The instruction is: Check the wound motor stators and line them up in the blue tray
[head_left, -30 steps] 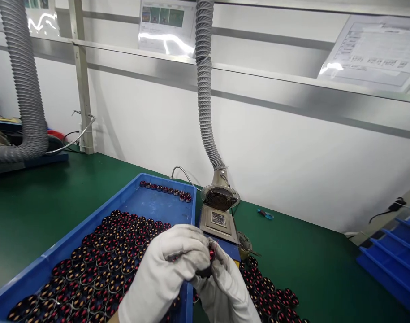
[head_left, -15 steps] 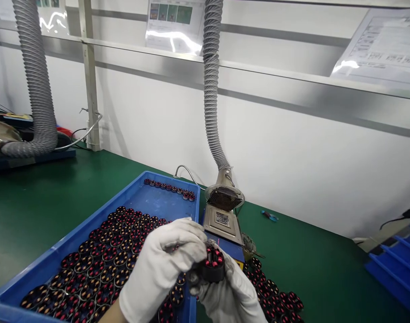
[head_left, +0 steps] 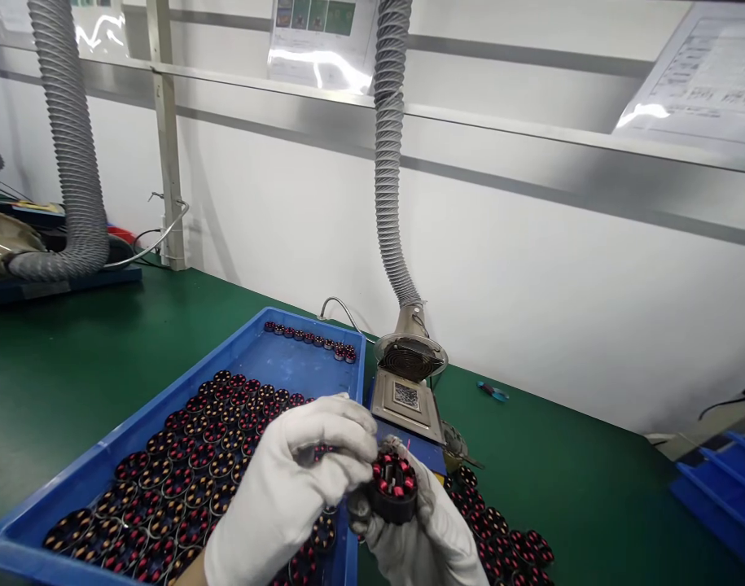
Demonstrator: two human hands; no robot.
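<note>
My right hand (head_left: pixel 430 525), in a white glove with dark-stained fingers, is closed around a motor stator (head_left: pixel 393 492). This stator is a black ring with red copper windings inside, its open face tilted up towards me. A thin red wire end sticks up at its far rim. My left hand (head_left: pixel 304 472), gloved too, is at the stator's left edge with thumb and fingers pinched together. Whatever lies between those fingertips is hidden. Below and left of my hands, a blue tray (head_left: pixel 133 419) holds many similar stators (head_left: pixel 201 460), with red or copper-coloured windings.
Behind my hands stands a solder pot (head_left: pixel 407 399) under a round fume hood (head_left: pixel 412 354) on a grey hose (head_left: pixel 389 163). More stators (head_left: pixel 500 529) are heaped at the right. Small cutters (head_left: pixel 493 391) lie on the green bench (head_left: pixel 567 456). Blue bins (head_left: pixel 723 488) stand far right.
The stator has turned so that its wound face shows more fully, and it has shifted slightly right. My left fingers remain pinched at its edge. The view has moved a little.
</note>
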